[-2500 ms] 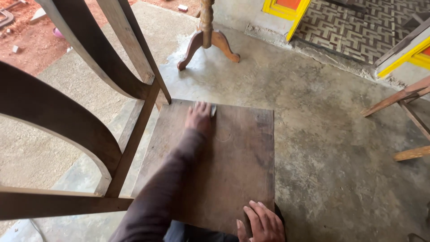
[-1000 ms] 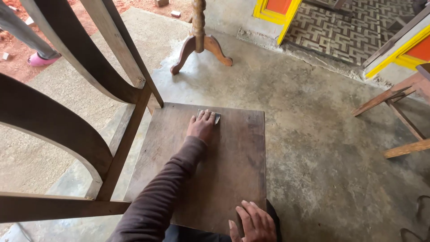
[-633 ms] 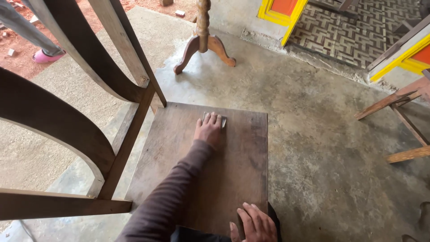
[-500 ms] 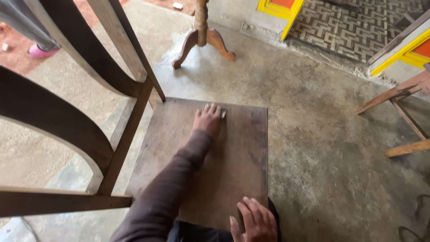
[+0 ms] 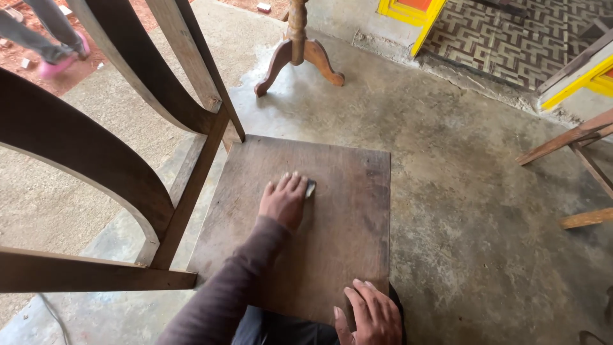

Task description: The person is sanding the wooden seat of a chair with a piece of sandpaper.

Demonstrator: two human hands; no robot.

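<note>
Wooden and brown, the flat board (image 5: 300,227) lies on the concrete floor (image 5: 479,211) in front of the person, and both hands rest on it. The left hand (image 5: 283,200) is stretched forward near the middle of the board, palm down and fingers spread flat, pressing a small grey piece of sandpaper (image 5: 310,188) against the wood. Only one corner of the sandpaper shows, just beyond the fingertips on the far right side of this hand; the rest is hidden under the palm. The flat, open pose seems chosen to push the sheet evenly against the surface rather than to pinch it.

The right hand (image 5: 370,316) lies at the near right corner of the board, fingers loosely open and laid on the edge. It holds nothing; it appears to keep the board from sliding while the other hand presses.

The board is roughly rectangular, dull and worn, with darker stains along its right side and paler, scuffed areas around the left hand. Its far left corner lies just beside a wooden chair frame (image 5: 128,128), which stands to the left of the left arm. Well beyond the fingertips stands a turned wooden pedestal (image 5: 297,45) with curved feet.
</note>
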